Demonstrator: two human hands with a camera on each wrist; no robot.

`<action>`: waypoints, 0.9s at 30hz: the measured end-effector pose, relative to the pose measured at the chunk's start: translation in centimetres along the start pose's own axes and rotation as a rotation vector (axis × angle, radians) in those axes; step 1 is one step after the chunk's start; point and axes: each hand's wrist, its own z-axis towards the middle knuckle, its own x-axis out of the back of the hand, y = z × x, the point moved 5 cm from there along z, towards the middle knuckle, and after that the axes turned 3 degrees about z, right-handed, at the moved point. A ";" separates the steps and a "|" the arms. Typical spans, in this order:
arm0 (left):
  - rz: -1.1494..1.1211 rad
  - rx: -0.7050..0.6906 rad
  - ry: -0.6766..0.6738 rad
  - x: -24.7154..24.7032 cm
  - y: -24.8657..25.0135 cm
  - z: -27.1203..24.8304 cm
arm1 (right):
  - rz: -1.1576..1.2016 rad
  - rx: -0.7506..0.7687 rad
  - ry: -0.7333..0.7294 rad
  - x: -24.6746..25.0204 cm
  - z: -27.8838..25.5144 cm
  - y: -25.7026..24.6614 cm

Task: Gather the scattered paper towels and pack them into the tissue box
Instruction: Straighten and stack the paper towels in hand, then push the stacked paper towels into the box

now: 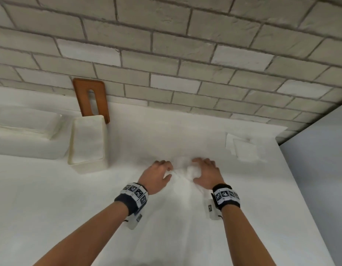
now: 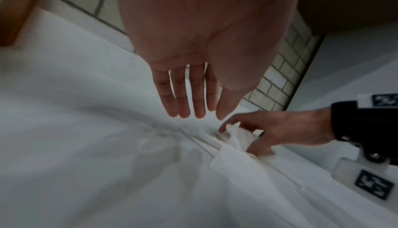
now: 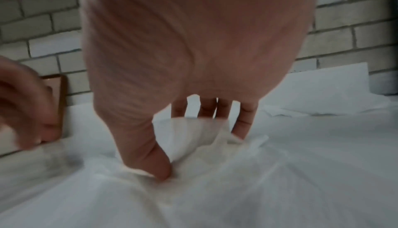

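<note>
A crumpled white paper towel [image 1: 188, 169] lies mid-table on the white cloth. My right hand [image 1: 198, 170] grips it between thumb and curled fingers; in the right wrist view the right hand [image 3: 189, 148] closes round the paper towel [image 3: 202, 134]. My left hand [image 1: 167, 172] hovers just left of it, and the left wrist view shows the left hand [image 2: 193, 112] with straight fingers holding nothing. The cream tissue box [image 1: 87, 160] stands at the left, with folded towels inside. Its wooden lid [image 1: 91, 100] leans on the wall behind it. More flat paper towels [image 1: 241, 148] lie at the right.
A pale stack of folded paper [image 1: 22, 123] sits at the far left beside the box. The brick wall [image 1: 185, 54] bounds the table's far side. The table's right edge [image 1: 300, 179] drops off to a grey floor. The cloth [image 1: 89, 208] is wrinkled around my hands.
</note>
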 end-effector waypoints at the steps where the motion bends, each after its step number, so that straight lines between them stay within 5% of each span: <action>1: -0.006 0.003 -0.043 -1.4 0.7 0.7 | 0.001 0.020 0.044 -0.2 -0.2 0.1; 6: 0.134 -0.011 -0.178 -5.4 2.5 2.9 | 0.160 0.125 0.239 -1.0 -2.6 1.2; 10: 0.214 0.009 -0.162 -6.0 2.7 3.4 | 0.462 0.188 0.373 -1.1 -6.1 2.2; 14: -0.016 -0.078 -0.166 -5.1 4.9 2.3 | 0.596 0.284 0.436 0.1 -8.6 1.9; 17: -0.395 -0.092 -0.237 -2.9 7.4 1.2 | 0.663 0.393 0.490 1.7 -9.4 1.4; 21: -1.124 0.196 -0.273 -1.5 7.9 1.3 | 0.566 0.487 0.559 3.6 -10.4 0.1; 24: -1.075 0.280 -0.210 -1.1 7.8 2.2 | 0.421 0.559 0.569 3.5 -11.1 -1.8; 27: -0.847 0.214 0.013 0.0 7.1 3.3 | 0.331 0.552 0.477 2.2 -11.4 -3.0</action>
